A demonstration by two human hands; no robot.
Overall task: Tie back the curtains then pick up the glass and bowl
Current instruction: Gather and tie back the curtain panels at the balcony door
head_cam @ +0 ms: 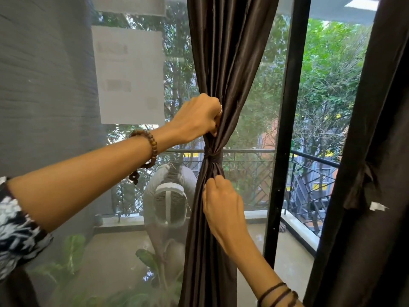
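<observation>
Two curtains in view, both dark and silky-looking, and the middle curtain (223, 63) is the one being worked on: it hangs in front of the big glass door (261, 111), already cinched at the waist by a knotted tie (211, 157) of the same fabric. I'd guess this cloth is light, soft and a bit slippery, so it bunches easily but wants to slide out of a loose knot; best place to grab seems to be right by the tie, where the folds are gathered tight. That's pretty much what's going on: the left hand (197, 117) has its fingers curled into the bunched folds just above the knot, and the right hand (222, 202) pinches the gathered cloth just below it. The right-side curtain (365, 173) at the frame edge looks tied back too, with a floppy tie (363, 187) hanging off it. Nothing fragile here, so a firm tug shouldn't hurt. Room-wise: grey textured wall (44, 85) on the left, a sheet of paper (130, 74) stuck on the glass, black door frame (285, 129), balcony railing (309, 173) and trees outside, plus some leafy plants (73, 251) low down. Glass and bowl aren't visible anywhere, so that part is not yet started.
</observation>
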